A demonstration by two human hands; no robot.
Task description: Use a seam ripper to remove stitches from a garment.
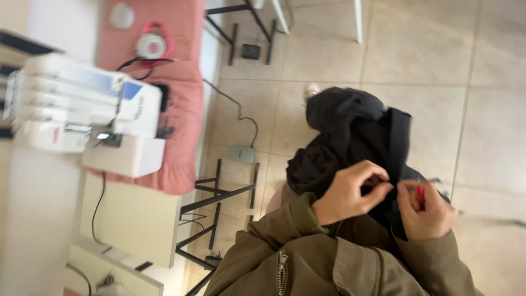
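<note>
Blue rectangular label panel (130, 89) on the white overlock machine (82, 104), ten o'clock, small red mark (56, 135) lower left

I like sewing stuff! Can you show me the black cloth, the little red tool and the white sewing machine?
black cloth (350, 123), head view, bunched upper fold
red tool (420, 194), head view, its handle in the right hand
white sewing machine (82, 104), head view, its body

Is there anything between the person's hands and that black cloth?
Nothing visible. The left hand pinches the black cloth directly, and the right hand, holding a small red tool, rests against it.
</note>
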